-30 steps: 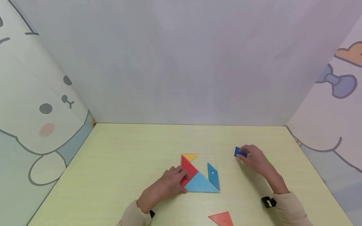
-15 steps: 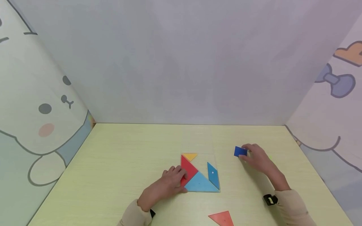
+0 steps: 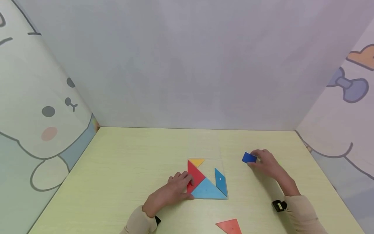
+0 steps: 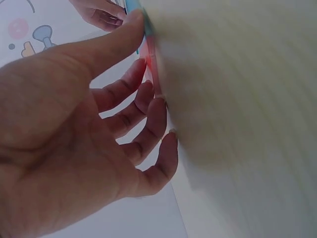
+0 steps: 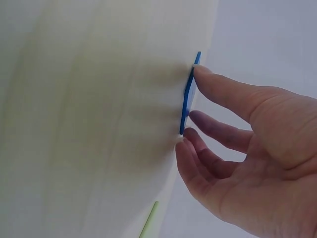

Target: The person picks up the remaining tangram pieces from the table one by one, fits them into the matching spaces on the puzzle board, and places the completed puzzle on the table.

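My left hand [image 3: 172,191] rests at the near left corner of a clear tangram tray [image 3: 209,168]. Its thumb lies by the front edge, and bent fingers touch the red triangle [image 3: 196,173] and the tray's left side. Also in the tray are a light blue triangle [image 3: 208,191], a small yellow triangle [image 3: 197,162] and a blue parallelogram [image 3: 220,182]. To the right of the tray, my right hand [image 3: 268,166] pinches a dark blue four-sided tangram piece [image 3: 248,158] between thumb and fingers, close over the table. The right wrist view shows this blue piece [image 5: 188,96] edge-on.
A loose red triangle [image 3: 230,226] lies on the table near the front. A yellow-green piece [image 5: 149,218] lies beyond the right hand, mostly hidden in the head view. A see-through panel [image 3: 203,144] extends behind the tray. Printed walls enclose the table's sides.
My right fingers have slid toward the dark blue piece's right end, uncovering more of it, and the piece has turned slightly. The left hand has stayed on the tray.
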Motion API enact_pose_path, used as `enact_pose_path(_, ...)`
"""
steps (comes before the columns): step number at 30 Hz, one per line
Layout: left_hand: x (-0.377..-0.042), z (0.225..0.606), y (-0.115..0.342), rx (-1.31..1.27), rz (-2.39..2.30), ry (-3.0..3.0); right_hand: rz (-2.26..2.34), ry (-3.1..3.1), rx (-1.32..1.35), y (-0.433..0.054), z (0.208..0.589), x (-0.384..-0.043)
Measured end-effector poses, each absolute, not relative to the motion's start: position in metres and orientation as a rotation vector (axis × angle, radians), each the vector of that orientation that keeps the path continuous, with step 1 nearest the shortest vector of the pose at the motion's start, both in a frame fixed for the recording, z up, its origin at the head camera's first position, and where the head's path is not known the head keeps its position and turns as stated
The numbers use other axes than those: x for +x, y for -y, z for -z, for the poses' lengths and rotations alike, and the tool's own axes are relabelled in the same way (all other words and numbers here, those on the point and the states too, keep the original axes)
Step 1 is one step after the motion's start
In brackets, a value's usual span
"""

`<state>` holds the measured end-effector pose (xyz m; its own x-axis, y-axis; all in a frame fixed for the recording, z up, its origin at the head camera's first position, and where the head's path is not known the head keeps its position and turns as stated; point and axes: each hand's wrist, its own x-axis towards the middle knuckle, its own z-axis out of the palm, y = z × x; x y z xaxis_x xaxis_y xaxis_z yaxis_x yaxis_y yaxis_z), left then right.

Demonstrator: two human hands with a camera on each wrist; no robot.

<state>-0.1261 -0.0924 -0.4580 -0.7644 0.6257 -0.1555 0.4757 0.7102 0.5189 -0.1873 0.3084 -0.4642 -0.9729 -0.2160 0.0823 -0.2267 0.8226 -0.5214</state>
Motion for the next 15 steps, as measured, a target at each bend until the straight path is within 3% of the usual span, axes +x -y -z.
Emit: enact_pose_path(15, -0.1257, 0.4585, 0.0929, 0.875, -0.709, -2.587, -0.947, 3.024, 0.353, -0.3121, 0.4654, -0.1905)
